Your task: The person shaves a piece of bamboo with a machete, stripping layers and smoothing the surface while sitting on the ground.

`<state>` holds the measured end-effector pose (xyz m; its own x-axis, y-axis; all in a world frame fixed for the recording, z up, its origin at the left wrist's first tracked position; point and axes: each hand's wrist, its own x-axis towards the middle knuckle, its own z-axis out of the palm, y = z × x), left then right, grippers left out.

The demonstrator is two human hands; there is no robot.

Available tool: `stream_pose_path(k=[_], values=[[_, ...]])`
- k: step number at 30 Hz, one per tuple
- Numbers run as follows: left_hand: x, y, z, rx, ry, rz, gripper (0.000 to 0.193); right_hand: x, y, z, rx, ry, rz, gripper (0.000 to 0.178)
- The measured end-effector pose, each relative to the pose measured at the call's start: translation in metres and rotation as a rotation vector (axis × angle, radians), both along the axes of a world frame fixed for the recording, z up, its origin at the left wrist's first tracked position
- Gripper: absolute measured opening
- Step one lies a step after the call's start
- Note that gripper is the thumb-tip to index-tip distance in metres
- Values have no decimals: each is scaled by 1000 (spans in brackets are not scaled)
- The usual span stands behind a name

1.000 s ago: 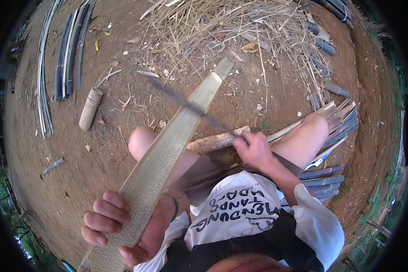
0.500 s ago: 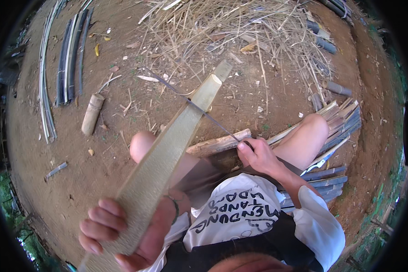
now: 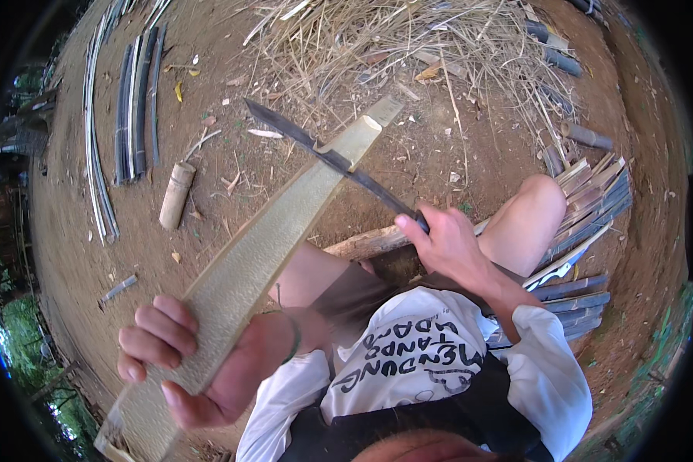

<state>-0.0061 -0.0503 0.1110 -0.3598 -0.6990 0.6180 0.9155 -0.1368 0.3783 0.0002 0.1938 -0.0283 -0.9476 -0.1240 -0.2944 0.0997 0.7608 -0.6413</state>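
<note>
My left hand [image 3: 200, 362] is wrapped round the near part of a long, pale split bamboo slat [image 3: 246, 254], which slants from the lower left up toward the middle. In my right hand [image 3: 443, 239] is the dark handle of a long-bladed knife [image 3: 377, 192]. Its dark blade lies across the slat near the far end, touching it, with the tip out to the left. A small curl of shaving stands up by the blade. The slat's far tip lies over the ground.
Between my bent knees rests a short log [image 3: 369, 242]. Split bamboo pieces [image 3: 593, 196] are stacked on the right. A heap of shavings [image 3: 385, 46] lies ahead, dark bamboo strips [image 3: 138, 108] and a short bamboo section [image 3: 178, 195] to the left.
The knife has rolled, showing more of the blade's flat side. My right hand has risen a little. My left hand and the slat's near end have shifted slightly left.
</note>
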Motion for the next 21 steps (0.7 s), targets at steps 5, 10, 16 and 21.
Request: stream_pose_path(k=[5, 10, 16, 21], values=[[13, 26, -12, -114, 56, -110, 30, 20, 20, -21, -67, 99, -48, 42], [-1, 28, 7, -82, 56, -72, 32, -2, 26, -19, -345, -106, -42, 59], [-9, 44, 4, -74, 34, -48, 30, 9, 20, -2, -253, 280, 227, 45], [-14, 27, 14, -130, -5, -101, 28, -36, 47, -70, -3, 102, -28, 46]])
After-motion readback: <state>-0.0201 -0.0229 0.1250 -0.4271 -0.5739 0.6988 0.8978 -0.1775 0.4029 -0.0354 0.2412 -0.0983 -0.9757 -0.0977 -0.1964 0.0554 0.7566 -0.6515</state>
